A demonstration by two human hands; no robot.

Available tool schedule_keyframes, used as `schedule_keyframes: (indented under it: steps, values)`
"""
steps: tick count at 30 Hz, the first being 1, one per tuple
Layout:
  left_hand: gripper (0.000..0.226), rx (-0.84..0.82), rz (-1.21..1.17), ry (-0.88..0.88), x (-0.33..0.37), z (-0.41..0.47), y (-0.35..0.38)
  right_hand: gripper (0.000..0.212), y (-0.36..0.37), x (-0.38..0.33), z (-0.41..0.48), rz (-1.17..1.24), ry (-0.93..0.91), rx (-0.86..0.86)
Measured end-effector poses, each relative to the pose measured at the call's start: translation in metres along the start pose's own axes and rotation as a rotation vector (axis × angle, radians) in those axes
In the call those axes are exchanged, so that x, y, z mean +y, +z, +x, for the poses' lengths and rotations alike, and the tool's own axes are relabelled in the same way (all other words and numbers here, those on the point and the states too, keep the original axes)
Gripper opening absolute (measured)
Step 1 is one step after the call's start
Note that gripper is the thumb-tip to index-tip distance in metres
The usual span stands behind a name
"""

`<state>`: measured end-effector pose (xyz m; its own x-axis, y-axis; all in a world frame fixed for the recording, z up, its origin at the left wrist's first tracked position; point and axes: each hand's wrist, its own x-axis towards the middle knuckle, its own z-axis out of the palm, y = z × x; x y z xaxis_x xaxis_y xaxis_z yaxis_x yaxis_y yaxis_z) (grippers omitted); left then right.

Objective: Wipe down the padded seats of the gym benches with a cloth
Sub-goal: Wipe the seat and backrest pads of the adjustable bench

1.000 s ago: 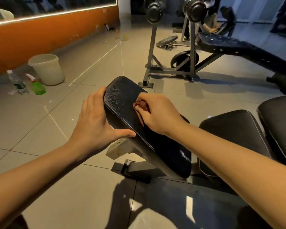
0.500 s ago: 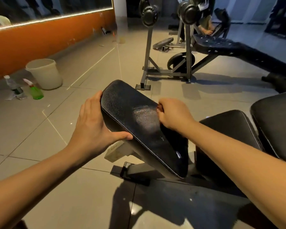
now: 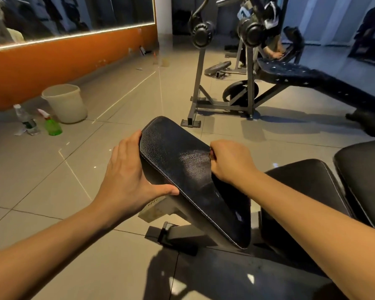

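Seat pad (image 3: 182, 169) lies between flat-fingered left hand (image 3: 128, 169) and right hand (image 3: 230, 163) clenching cloth (image 3: 212, 153).

Reference: clock is read from the padded seat (image 3: 182, 169), 12 pointing away from the wearer.
9 o'clock edge: taken by the left hand (image 3: 128, 176), laid flat against the pad's side.
3 o'clock edge: taken by the right hand (image 3: 230, 163), curled on a cloth (image 3: 212, 153) that is barely seen.
Pad top: bare between the hands.
4 o'clock: second pad (image 3: 307, 185) just beside; only a narrow gap is left.
12–1 o'clock: rack foot (image 3: 191, 122) near the tip, a tile strip between.
7–10 o'clock: bare floor (image 3: 41, 180); wide passage.
10 o'clock: bucket (image 3: 65, 102) and spray bottle (image 3: 52, 125), well apart.
6 o'clock: underside blocked by the bench frame (image 3: 178, 232).
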<state>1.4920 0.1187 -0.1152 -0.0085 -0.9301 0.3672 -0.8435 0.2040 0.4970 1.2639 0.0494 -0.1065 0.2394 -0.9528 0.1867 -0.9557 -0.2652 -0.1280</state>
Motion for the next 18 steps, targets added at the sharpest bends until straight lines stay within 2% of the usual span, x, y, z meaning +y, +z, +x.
schedule_keyframes:
  steps: [3, 4, 9, 11, 15, 16, 18]
  values:
    - [0.142, 0.006, 0.014, 0.029, -0.004, 0.001, 0.001, 0.007, -0.009, -0.038, -0.014, 0.164, -0.234, 0.036]
    - [0.142, 0.007, 0.008, 0.034, -0.005, 0.001, 0.001, 0.007, -0.007, -0.038, -0.014, 0.179, -0.25, 0.043]
    - [0.139, 0.012, -0.014, 0.035, -0.001, 0.0, 0.0, 0.009, 0.008, 0.02, 0.004, 0.045, 0.075, -0.007]
    - [0.139, 0.016, -0.015, 0.031, -0.001, -0.001, 0.0, 0.008, 0.003, 0.007, -0.003, 0.075, 0.003, -0.003]
    - [0.139, 0.01, -0.004, 0.036, -0.003, 0.0, 0.001, 0.009, -0.01, -0.038, -0.029, 0.292, -0.318, 0.027]
    - [0.139, 0.006, -0.003, 0.039, -0.003, 0.0, 0.001, 0.011, -0.007, -0.032, -0.027, 0.276, -0.314, 0.041]
    - [0.14, -0.002, -0.014, 0.025, -0.001, 0.0, 0.0, 0.01, 0.004, -0.005, -0.015, 0.188, -0.16, 0.042]
